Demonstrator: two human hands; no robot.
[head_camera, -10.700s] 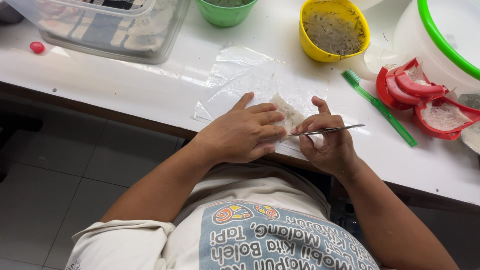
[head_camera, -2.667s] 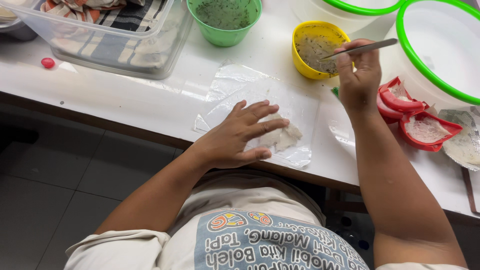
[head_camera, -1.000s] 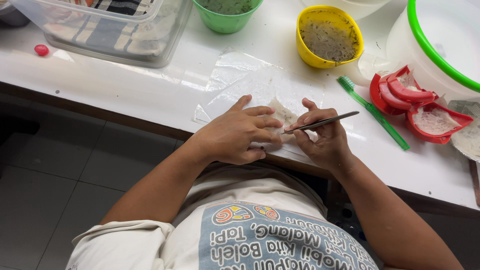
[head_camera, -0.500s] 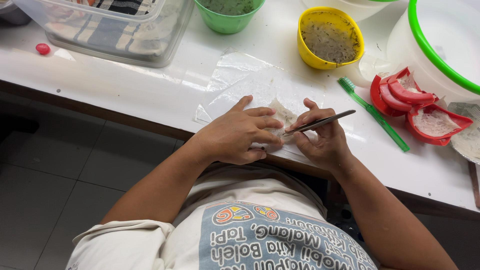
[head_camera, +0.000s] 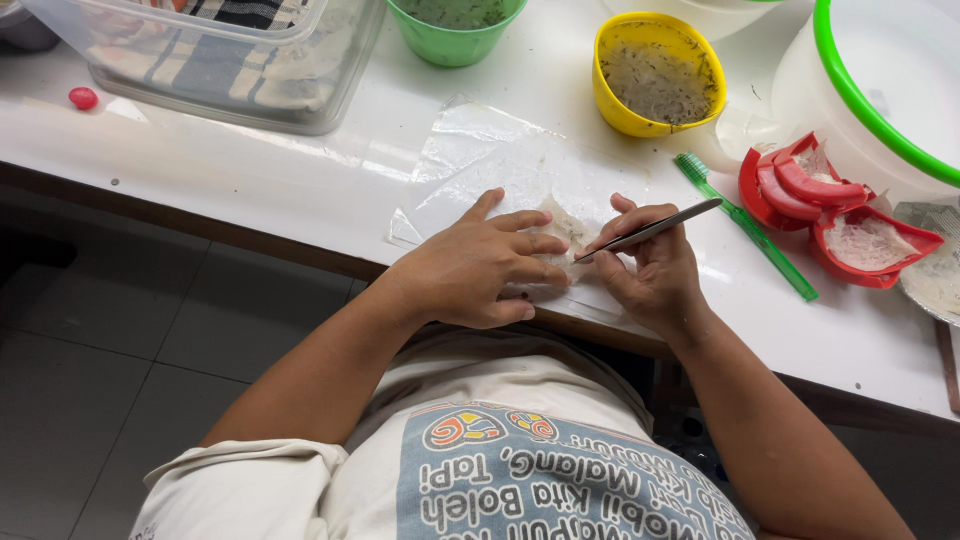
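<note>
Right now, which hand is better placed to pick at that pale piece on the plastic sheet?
The right hand, probably: it holds the metal tweezers, their tip at the pale piece. The left hand lies flat on the piece, pinning it to the plastic sheet.

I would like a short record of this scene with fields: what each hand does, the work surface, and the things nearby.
left hand: left hand lies flat, pressing a pale whitish piece down
right hand: right hand holds metal tweezers, tips at the piece
surface: clear plastic sheet on a white table
bowls: yellow bowl with dark specks; green bowl; large white basin with green rim
other: green toothbrush; red moulds; clear plastic box
</note>
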